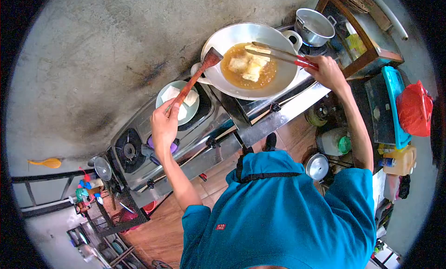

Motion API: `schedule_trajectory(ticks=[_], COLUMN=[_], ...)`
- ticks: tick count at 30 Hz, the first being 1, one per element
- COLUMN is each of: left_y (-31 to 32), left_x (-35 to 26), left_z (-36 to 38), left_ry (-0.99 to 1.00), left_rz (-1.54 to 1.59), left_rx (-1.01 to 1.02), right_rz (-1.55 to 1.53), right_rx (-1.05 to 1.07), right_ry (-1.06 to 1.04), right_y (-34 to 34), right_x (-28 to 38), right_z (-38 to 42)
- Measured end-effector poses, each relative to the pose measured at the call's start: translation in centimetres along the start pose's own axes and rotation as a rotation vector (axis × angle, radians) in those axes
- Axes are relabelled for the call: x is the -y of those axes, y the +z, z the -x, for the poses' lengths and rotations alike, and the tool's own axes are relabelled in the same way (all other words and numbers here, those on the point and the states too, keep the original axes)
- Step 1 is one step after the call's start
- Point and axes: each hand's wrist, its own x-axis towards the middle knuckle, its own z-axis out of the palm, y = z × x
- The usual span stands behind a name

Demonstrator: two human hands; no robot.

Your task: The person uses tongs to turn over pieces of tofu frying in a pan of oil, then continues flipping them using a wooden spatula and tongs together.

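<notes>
My left hand (165,125) is wrapped round the handle of a reddish wooden spatula (191,83), whose flat blade overlaps the left rim of a large wok (218,39). In my right hand (327,73) are metal tongs (283,56) with red grips, reaching over the wok. Their tips are at pale pieces of food (251,64) frying in bubbling brown oil (230,78). Below the spatula handle, a light green plate (161,93) carries white blocks (190,98) that look like tofu.
A lidless pot (316,27) stands over a blue flame right of the wok. At the left end of the stove is a bare burner (129,151). A wood-framed glass cabinet (357,59) and a red plastic bag (415,108) are on the right. A lidded pot (317,166) sits lower down.
</notes>
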Motion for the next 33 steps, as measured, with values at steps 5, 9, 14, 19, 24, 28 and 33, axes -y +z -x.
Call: schedule_trajectory(ticks=[5,9,14,19,24,28,33], left_y=[-0.1,0.2,1.5,2.0,1.8,1.6,1.4], left_x=[-0.4,-2.2,-1.4,-1.5,-2.0,-2.4,-1.6], left_z=[0.1,0.8,0.5,0.9,1.3,1.5,1.5], left_ry=[-0.037,-0.065,-0.037,-0.059,-0.080,-0.084,-0.074], left_rz=[-0.025,-0.020,0.009,0.043,0.106,0.094,0.072], left_rx=[0.012,0.000,-0.014,0.007,0.008,-0.011,-0.043], right_rz=[-0.060,-0.091,-0.194,-0.125,-0.135,-0.151,-0.123], right_rx=[-0.052,0.031,0.124,0.190,0.115,0.114,0.018], right_ry=[0.038,0.211,0.353,0.420,0.305,0.274,0.181], right_y=[-1.9,-1.9,-1.0,-0.2,2.9,3.7,3.2], right_x=[-1.7,-4.1,-5.4,-4.9,-6.7,-6.6,-6.1], right_z=[1.3,1.9,2.1,1.5,-0.2,-1.9,-2.7])
